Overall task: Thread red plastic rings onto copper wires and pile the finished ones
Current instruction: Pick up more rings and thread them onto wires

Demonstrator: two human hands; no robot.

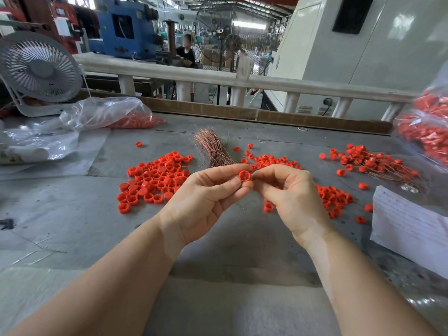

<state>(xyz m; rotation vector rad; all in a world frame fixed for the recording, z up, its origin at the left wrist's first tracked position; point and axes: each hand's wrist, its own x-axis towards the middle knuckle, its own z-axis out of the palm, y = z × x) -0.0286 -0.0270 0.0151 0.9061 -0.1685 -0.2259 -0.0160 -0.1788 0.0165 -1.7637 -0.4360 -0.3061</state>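
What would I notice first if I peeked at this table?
Probably the two hands in the middle: the left hand pinches one red ring in its fingers, and the right hand meets it from the other side. Next, bright red rings lie in a heap on the grey table to the left. Behind the hands lies a bundle of copper wires.

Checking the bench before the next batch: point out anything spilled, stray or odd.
Mostly orderly. A few red rings lie loose away from the heaps: one sits alone left of the copper wire bundle, others are scattered by the white paper. Nothing looks damaged.
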